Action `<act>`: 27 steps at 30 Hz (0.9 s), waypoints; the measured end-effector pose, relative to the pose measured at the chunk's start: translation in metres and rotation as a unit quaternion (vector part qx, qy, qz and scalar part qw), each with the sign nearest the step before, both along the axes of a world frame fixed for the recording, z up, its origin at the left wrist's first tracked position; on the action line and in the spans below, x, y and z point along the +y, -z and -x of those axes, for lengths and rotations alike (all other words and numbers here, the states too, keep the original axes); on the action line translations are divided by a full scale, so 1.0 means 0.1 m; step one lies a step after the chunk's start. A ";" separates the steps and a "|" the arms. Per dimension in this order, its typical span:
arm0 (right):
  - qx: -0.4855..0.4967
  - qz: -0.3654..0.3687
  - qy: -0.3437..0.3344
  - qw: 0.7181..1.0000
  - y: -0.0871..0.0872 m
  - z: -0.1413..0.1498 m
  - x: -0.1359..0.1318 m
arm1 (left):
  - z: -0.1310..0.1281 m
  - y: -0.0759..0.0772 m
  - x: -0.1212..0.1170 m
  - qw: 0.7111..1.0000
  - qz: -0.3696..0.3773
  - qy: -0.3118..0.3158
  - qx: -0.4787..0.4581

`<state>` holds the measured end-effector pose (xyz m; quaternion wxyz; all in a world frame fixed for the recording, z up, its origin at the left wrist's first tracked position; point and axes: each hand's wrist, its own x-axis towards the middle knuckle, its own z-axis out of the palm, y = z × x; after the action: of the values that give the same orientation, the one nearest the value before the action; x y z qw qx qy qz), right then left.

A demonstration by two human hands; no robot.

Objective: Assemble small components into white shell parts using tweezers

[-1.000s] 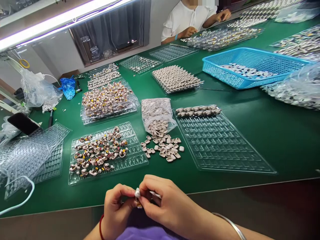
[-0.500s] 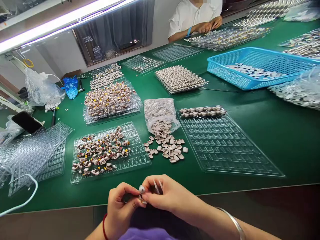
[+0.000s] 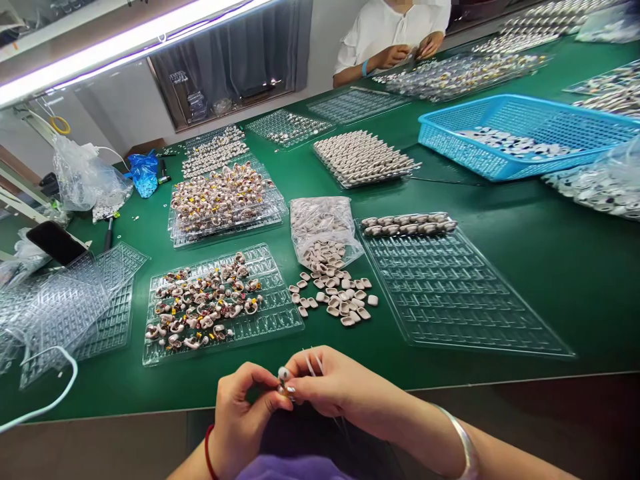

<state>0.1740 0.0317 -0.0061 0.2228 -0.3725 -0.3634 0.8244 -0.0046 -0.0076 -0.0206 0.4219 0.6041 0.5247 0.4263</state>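
My left hand (image 3: 245,407) pinches a small earbud part (image 3: 284,375) with a whitish rounded top, just past the table's near edge. Fingertips of my right hand (image 3: 337,387) press on the same part from the other side. Slim tweezers (image 3: 314,363) are tucked in my right hand, their tips poking up between the fingers. Beyond my hands, a clear tray (image 3: 270,327) carries many similar parts with brown and yellow bits. Loose beige shells (image 3: 345,308) spill from a plastic bag (image 3: 320,217). To the right, another clear tray (image 3: 465,293) has beige pieces along its far end.
Stacked parts (image 3: 220,193) and a full tray of beige pieces (image 3: 367,157) lie farther back. A blue basket (image 3: 500,167) stands right. Clear trays (image 3: 75,300), a phone (image 3: 57,241) and a white cable (image 3: 75,373) are left. A co-worker (image 3: 385,40) sits across the table.
My right fingers have shifted slightly on the earbud part, and the tweezers have tilted a little in my hand. The co-worker's hands have moved apart.
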 end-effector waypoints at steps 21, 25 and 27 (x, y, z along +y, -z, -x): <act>-0.111 -0.223 0.105 0.963 0.05 0.07 -0.18 | 0.00 -0.13 -0.02 0.999 -0.027 0.021 0.035; -0.121 -0.241 0.109 0.957 0.08 0.08 -0.21 | -0.04 -0.18 -0.03 0.999 0.009 0.035 0.001; -0.115 -0.245 0.113 0.956 0.10 0.09 -0.22 | -0.05 -0.18 -0.03 0.999 0.034 0.037 -0.021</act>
<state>0.1654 0.0096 -0.0163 0.3556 -0.4380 -0.5326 0.6309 0.0004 -0.0104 -0.0024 0.4686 0.5995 0.5074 0.4045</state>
